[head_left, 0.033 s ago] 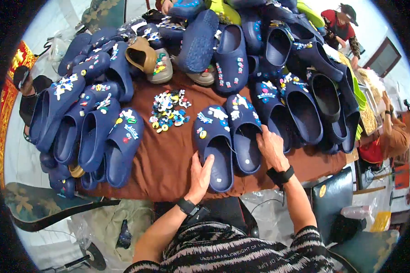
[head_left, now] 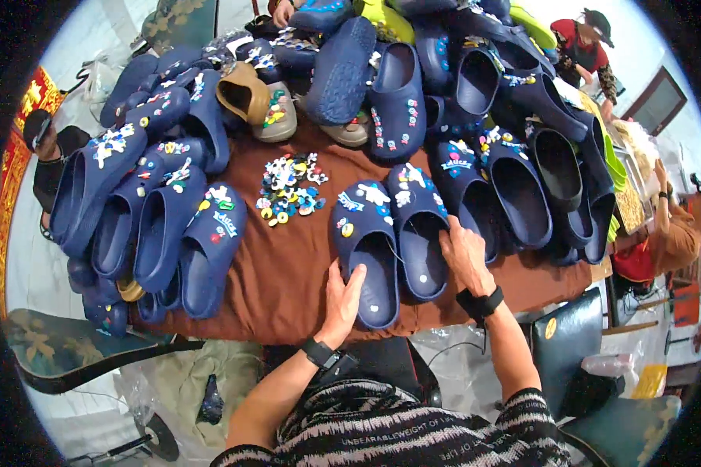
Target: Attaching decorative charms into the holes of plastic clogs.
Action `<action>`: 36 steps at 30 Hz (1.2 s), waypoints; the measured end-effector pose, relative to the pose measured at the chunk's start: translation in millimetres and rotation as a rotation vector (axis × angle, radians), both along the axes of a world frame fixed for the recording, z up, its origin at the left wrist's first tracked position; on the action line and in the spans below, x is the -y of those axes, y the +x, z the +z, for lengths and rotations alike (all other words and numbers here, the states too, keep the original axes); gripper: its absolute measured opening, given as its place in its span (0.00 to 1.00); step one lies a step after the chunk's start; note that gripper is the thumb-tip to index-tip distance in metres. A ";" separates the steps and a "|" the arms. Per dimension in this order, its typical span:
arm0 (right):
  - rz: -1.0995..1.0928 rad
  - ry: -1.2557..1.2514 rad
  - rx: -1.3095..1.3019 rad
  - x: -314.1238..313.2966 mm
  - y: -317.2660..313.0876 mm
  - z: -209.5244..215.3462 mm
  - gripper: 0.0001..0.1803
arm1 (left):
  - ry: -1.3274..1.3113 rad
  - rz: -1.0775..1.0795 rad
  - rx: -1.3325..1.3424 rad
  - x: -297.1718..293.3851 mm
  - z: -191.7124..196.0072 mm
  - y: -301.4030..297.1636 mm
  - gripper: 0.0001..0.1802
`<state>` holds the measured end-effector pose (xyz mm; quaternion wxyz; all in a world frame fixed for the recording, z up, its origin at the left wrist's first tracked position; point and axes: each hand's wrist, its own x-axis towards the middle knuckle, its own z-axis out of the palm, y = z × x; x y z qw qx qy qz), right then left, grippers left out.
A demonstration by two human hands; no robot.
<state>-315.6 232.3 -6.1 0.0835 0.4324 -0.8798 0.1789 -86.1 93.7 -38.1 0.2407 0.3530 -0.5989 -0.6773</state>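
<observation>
Black-and-white shirt [head_left: 413,424] is showing lettering below brown cloth [head_left: 284,300]. Near its front edge, my half-open left hand [head_left: 340,302] and curled right hand [head_left: 467,257] are touching a navy clog pair [head_left: 402,226]; whether they're gripping, I cannot tell. The cloth's left side is bearing a lettered clog [head_left: 212,245].

One brown cloth-covered table [head_left: 280,311]. On it, I note: one pair of navy clogs [head_left: 377,284], near edge; one loose heap of small colourful charms [head_left: 290,189], middle; more navy clogs [head_left: 160,233], crowded to both sides; two grey clogs [head_left: 276,124], beyond the charms.
</observation>
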 end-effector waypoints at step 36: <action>0.178 -0.113 0.542 18.8 151.7 -3.4 0.36 | -0.955 0.291 0.333 33.1 45.6 141.3 0.23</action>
